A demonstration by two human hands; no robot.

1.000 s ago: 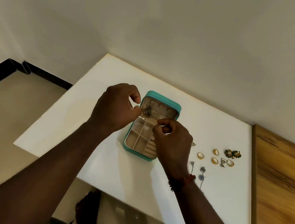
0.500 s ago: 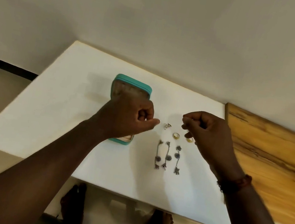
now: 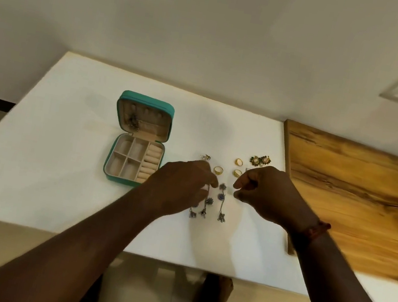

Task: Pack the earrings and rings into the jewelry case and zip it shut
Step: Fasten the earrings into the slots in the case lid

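The teal jewelry case [image 3: 111, 162] stands open on the left of the white table [image 3: 44, 163]. One dangly earring [image 3: 133, 122] hangs in its raised lid; the base compartments look bare. To its right lie three dangly silver-blue earrings [image 3: 222, 204], three gold rings [image 3: 218, 170], a small silver earring [image 3: 206, 157] and a pair of floral studs [image 3: 260, 160]. My left hand [image 3: 178, 187] is down over the tops of the dangly earrings, its fingertips hidden. My right hand [image 3: 267, 192] hovers just right of them, fingers curled and slightly apart, nothing seen in them.
A wooden board [image 3: 356, 205] lies along the table's right side, close to the studs. A pale wall rises behind the table. Bare feet [image 3: 217, 290] show under the table's near edge.
Both hands left the case and moved right to the loose jewelry. The case is uncovered, with one earring hanging in its lid. My view swung right.
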